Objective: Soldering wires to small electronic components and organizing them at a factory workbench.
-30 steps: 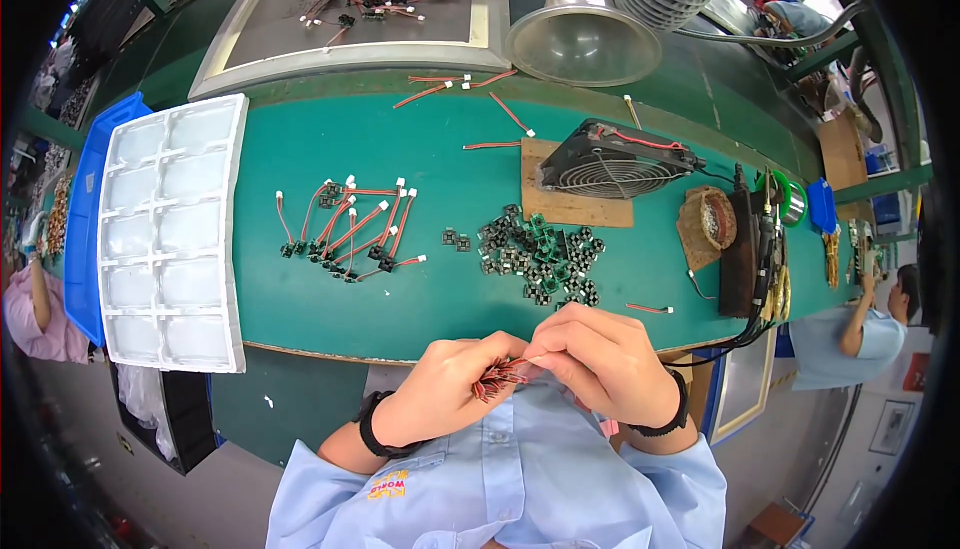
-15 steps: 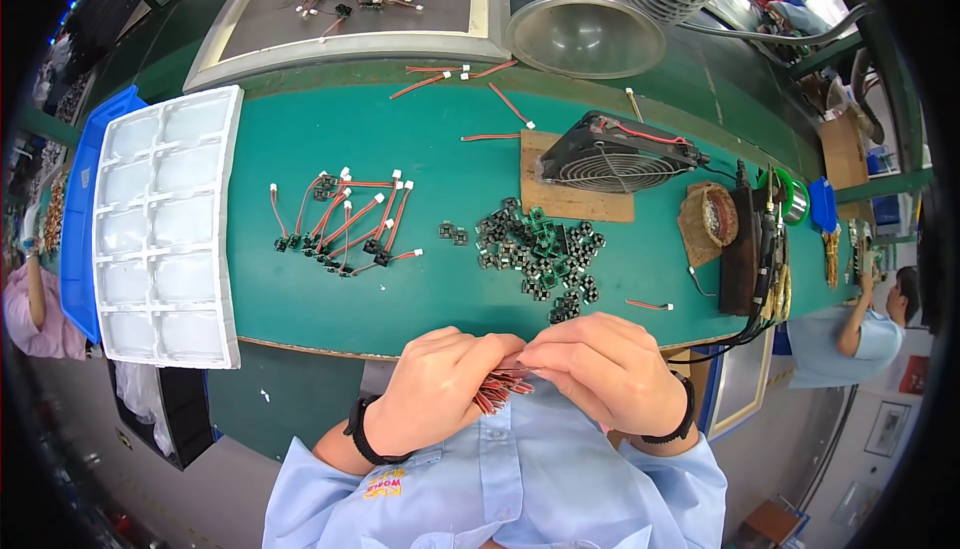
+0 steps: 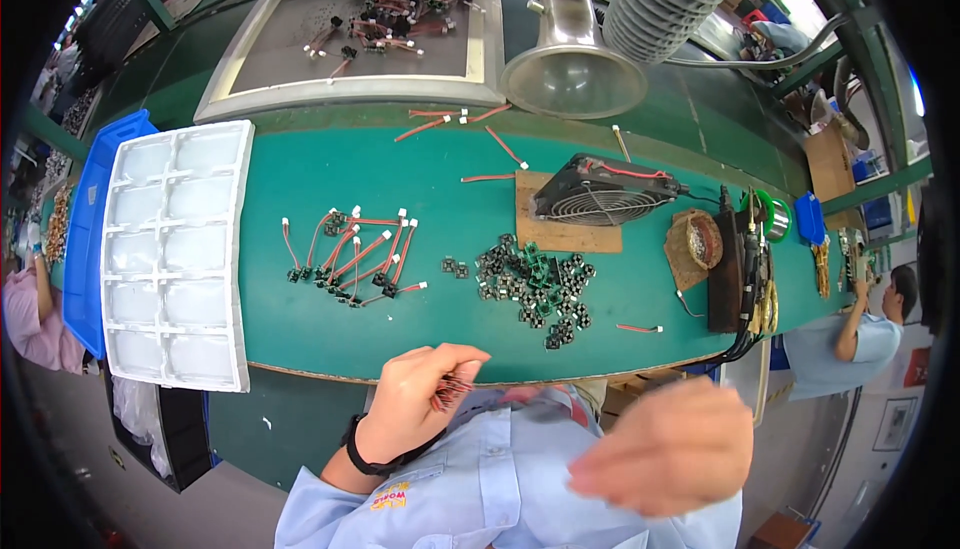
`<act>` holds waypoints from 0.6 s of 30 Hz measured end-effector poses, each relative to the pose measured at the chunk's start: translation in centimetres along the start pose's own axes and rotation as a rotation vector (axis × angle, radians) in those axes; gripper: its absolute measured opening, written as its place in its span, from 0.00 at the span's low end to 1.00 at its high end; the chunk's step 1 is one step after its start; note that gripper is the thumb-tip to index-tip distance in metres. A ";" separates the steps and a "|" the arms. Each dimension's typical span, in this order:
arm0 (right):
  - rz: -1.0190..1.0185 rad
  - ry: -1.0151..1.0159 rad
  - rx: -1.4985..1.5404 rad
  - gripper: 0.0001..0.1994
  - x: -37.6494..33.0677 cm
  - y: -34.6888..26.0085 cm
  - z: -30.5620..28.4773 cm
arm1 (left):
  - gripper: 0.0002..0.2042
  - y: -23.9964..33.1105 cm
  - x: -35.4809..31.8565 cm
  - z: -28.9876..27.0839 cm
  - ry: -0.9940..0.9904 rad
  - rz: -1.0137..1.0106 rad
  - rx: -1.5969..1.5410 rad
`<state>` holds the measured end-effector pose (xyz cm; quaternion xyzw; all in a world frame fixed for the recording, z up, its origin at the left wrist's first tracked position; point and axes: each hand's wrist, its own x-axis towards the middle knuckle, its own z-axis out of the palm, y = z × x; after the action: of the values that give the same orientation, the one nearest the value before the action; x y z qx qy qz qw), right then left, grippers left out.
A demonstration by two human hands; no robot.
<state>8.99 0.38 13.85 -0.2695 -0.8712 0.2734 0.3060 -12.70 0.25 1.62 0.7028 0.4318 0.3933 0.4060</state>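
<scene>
My left hand (image 3: 408, 397) is closed around a bundle of short red and dark wires (image 3: 450, 392), whose ends stick out from the fist near the bench's front edge. To the right and lower, in front of my shirt, my right hand (image 3: 672, 446) is smeared by motion. Whether its fingers hold anything cannot be made out. On the bench ahead lies a pile of small dark circuit boards (image 3: 535, 284). Left of the pile sits a group of boards with red wires and white connectors (image 3: 355, 259).
A white compartment tray (image 3: 178, 249) rests over a blue bin (image 3: 85, 249) at left. A black fan (image 3: 600, 192) stands on a wooden board (image 3: 560, 238). Right of it are a soldering iron stand (image 3: 728, 284) and solder spool (image 3: 777, 217). A metal fume hood (image 3: 575, 79) hangs behind.
My hands have come apart; the right has swung right and down toward my body. My left hand keeps the wire bundle and has shifted slightly left. The view has tilted up a little.
</scene>
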 end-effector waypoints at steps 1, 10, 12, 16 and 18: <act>-0.016 0.082 -0.049 0.10 1.3 0.4 0.3 | 0.05 0.1 -0.1 -0.2 0.004 0.009 0.004; 0.581 -0.001 -1.305 0.08 10.5 21.7 11.5 | 0.04 0.4 -2.3 -1.2 0.164 -0.092 -0.041; 0.801 -0.109 -1.120 0.08 11.3 23.2 11.0 | 0.03 0.0 -2.8 -1.5 0.158 -0.146 -0.057; 0.791 0.069 -1.042 0.07 12.8 23.6 10.9 | 0.06 -0.3 -2.7 -1.7 0.176 -0.120 -0.103; 0.771 0.063 -1.068 0.06 12.8 23.8 11.0 | 0.06 -0.6 -2.7 -1.9 0.182 -0.118 -0.124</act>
<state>0.13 21.91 -3.72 -0.6846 -0.7190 -0.1144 0.0356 -15.41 -1.60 1.19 0.6112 0.4824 0.4568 0.4302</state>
